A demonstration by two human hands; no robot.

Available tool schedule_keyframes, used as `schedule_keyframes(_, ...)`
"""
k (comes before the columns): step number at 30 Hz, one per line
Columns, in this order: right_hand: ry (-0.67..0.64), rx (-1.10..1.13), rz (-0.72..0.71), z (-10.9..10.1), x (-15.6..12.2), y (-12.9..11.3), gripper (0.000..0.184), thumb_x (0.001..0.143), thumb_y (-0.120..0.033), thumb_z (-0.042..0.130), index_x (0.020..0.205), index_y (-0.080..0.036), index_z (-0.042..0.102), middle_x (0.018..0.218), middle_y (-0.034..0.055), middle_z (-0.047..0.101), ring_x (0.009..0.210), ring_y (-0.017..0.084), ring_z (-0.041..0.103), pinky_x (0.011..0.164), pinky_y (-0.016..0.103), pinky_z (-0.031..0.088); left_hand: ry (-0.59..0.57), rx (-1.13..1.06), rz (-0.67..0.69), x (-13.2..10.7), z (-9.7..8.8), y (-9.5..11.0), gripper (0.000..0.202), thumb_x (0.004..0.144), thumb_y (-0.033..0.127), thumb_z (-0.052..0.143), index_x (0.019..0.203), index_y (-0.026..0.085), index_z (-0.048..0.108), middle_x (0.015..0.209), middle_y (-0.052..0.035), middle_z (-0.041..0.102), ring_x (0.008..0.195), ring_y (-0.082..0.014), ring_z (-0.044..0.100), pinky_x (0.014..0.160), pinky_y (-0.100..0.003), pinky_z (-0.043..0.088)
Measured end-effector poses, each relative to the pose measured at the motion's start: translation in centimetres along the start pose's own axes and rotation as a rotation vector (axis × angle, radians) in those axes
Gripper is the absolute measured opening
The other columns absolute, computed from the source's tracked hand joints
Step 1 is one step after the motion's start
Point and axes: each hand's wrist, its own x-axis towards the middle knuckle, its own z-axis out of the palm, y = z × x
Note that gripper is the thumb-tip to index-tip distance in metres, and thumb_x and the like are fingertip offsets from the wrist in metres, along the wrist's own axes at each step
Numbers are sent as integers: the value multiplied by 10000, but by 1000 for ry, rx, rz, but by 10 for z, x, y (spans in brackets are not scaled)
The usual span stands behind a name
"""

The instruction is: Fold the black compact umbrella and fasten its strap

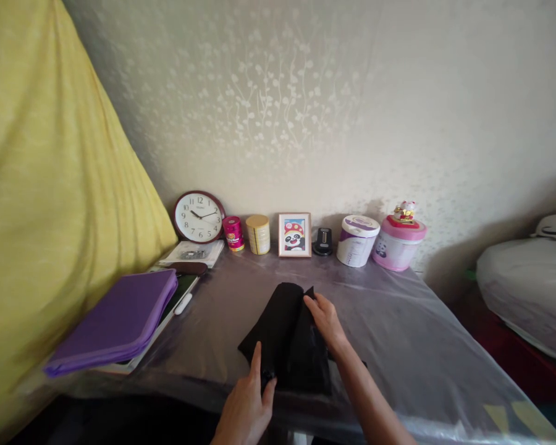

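A black cloth (pixel 285 337) lies partly folded on the plastic-covered table (pixel 398 334), near its front edge. My left hand (pixel 249 402) pinches the cloth's near edge between thumb and forefinger. My right hand (pixel 324 318) rests on the cloth's right side, fingers curled over a fold near its upper corner.
A purple zip case (pixel 115 321) lies on papers at the left, beside a yellow curtain (pixel 50 185). Along the wall stand a clock (pixel 198 216), a red can (pixel 234 233), a yellow tin (pixel 258 234), a framed picture (pixel 294 235), a white tub (pixel 356 240) and a pink tub (pixel 398 242). Bedding (pixel 523 290) is at the right.
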Motion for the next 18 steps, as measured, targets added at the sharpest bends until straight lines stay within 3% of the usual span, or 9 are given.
schedule_keyframes(4, -35, 39, 47, 27, 14, -5, 284, 753, -351, 520, 937, -134, 531, 530, -46, 526, 412, 84, 500, 342, 173, 408, -13, 26, -9, 1, -1, 2, 633, 871, 354, 294, 1391, 171, -16, 954, -113, 653, 858, -215, 627, 728, -285, 413)
schedule_keyframes(10, -97, -1, 84, 56, 28, 7, 446, 799, -284, 468, 1185, -83, 370, 555, -34, 584, 360, 106, 538, 334, 198, 420, -26, 10, 10, 1, -4, 4, 627, 863, 325, 314, 1388, 119, 40, 1043, -129, 626, 931, -190, 605, 765, -252, 400)
schedule_keyframes(18, -39, -548, -36, 69, 25, 5, 422, 817, -273, 472, 1181, -66, 416, 617, 40, 661, 650, 168, 646, 586, 225, 437, -30, 45, 44, 0, -6, 6, 567, 861, 332, 299, 1346, 55, 199, 1007, -158, 632, 914, -198, 609, 742, -246, 414)
